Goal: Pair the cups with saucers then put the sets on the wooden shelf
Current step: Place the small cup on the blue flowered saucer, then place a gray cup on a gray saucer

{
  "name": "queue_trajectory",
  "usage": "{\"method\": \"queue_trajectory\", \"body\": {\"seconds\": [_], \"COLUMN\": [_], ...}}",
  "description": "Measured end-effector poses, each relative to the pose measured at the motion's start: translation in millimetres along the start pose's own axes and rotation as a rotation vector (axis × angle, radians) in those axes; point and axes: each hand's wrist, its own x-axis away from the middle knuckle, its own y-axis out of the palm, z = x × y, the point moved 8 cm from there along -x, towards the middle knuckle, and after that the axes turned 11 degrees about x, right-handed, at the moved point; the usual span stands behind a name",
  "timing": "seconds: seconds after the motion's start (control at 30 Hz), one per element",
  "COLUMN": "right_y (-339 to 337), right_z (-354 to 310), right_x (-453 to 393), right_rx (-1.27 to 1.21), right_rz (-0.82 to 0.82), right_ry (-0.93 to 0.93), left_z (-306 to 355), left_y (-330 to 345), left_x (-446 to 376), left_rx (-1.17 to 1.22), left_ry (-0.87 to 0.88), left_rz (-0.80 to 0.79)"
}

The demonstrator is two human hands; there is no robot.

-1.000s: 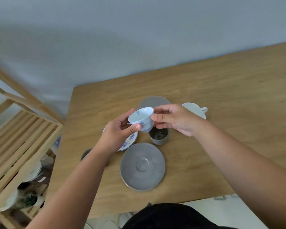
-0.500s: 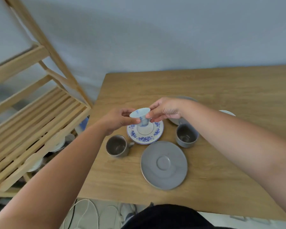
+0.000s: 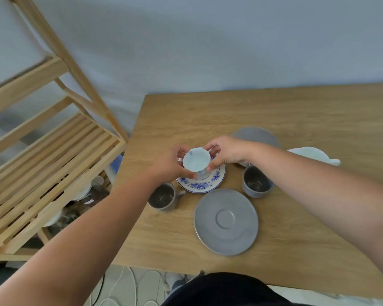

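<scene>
A small white cup with blue flowers [image 3: 196,160] is held between my left hand [image 3: 168,165] and my right hand [image 3: 227,151], with its foot at the centre of the blue-flowered saucer [image 3: 202,184]. Whether it rests on the saucer I cannot tell. One grey cup [image 3: 163,196] stands left of that saucer, another grey cup [image 3: 257,184] to its right. A large grey saucer [image 3: 226,220] lies in front; a second grey saucer [image 3: 255,134] shows behind my right hand. A white cup on its white saucer [image 3: 312,154] sits at the right.
The wooden slatted shelf [image 3: 51,164] stands left of the wooden table [image 3: 296,111], its top slats bare and white dishes on a lower level. Cables lie on the floor below the table's front edge.
Both hands have lowered the blue-flowered cup toward the centre of its saucer, and the cup now tips its mouth toward me. My head has moved closer.
</scene>
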Motion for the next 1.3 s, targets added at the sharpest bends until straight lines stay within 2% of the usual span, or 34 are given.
{"method": "queue_trajectory", "body": {"seconds": [0.37,0.47,0.6,0.77,0.9,1.0,1.13,1.3], "right_y": [1.0,-2.5,-30.2,-67.0,-53.0,-26.9,9.7,24.7], "right_z": [0.1,0.7,-4.9,30.6,71.5,93.9,105.8,102.2], "right_x": [9.7,14.3,47.2,121.1,163.3,173.0,169.0,161.0], "right_rx": [0.118,0.127,-0.003,-0.142,-0.194,-0.217,-0.175,-0.139], "right_rz": [0.025,0.051,0.203,0.534,0.678,0.661,0.519,0.563], "right_ry": [0.015,0.016,-0.027,0.01,0.117,0.159,0.134,0.114], "left_z": [20.5,24.7,39.0,87.5,97.9,89.6,88.7,97.0], "left_y": [6.0,7.8,6.6,15.1,62.3,100.9,131.0,143.8], "left_x": [6.0,7.3,19.5,37.0,38.8,34.9,25.9,16.1], "left_rx": [-0.352,-0.399,-0.444,-0.42,-0.404,-0.417,-0.501,-0.617], "left_ry": [0.14,0.171,0.26,0.521,0.554,0.53,0.534,0.557], "left_rz": [0.034,-0.017,-0.082,0.02,-0.118,-0.242,-0.342,-0.422]}}
